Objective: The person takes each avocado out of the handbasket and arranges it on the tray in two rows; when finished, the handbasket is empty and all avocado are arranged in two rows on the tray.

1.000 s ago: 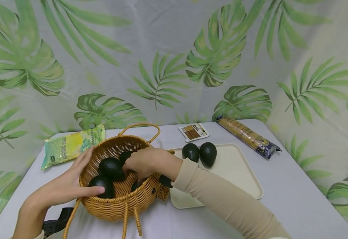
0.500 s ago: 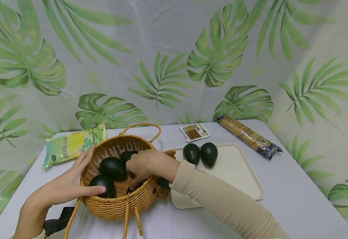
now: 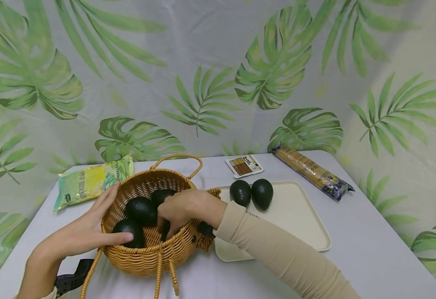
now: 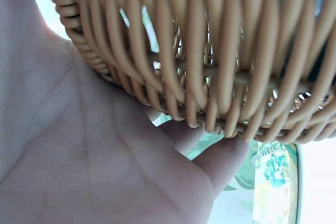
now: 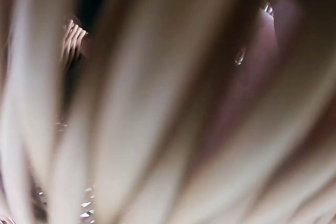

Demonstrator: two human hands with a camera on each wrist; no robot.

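Note:
A wicker basket (image 3: 139,263) with a looped handle is tilted toward me and holds several dark green avocados (image 3: 141,211). My left hand (image 3: 79,234) holds its left side, thumb over the rim beside the nearest avocado (image 3: 131,232). In the left wrist view, the palm and fingers (image 4: 223,163) lie against the outer weave. Reaching inside at the right, my right hand (image 3: 180,207) has its fingers curled round another avocado (image 3: 165,231), mostly hidden by hand and wall. Blurred weave fills the right wrist view. Two more avocados (image 3: 262,194) lie on a cream tray (image 3: 296,228).
Behind the basket at the left lies a green and yellow packet (image 3: 87,185). A small brown and white sachet (image 3: 244,165) sits beyond the tray. Farther right is a long pack of noodles (image 3: 311,170). A leaf-patterned cloth (image 3: 210,50) hangs behind the table.
Inside the basket, my right hand has shifted slightly and its fingers have closed round the avocado by the near right wall. My left hand and the basket stay put.

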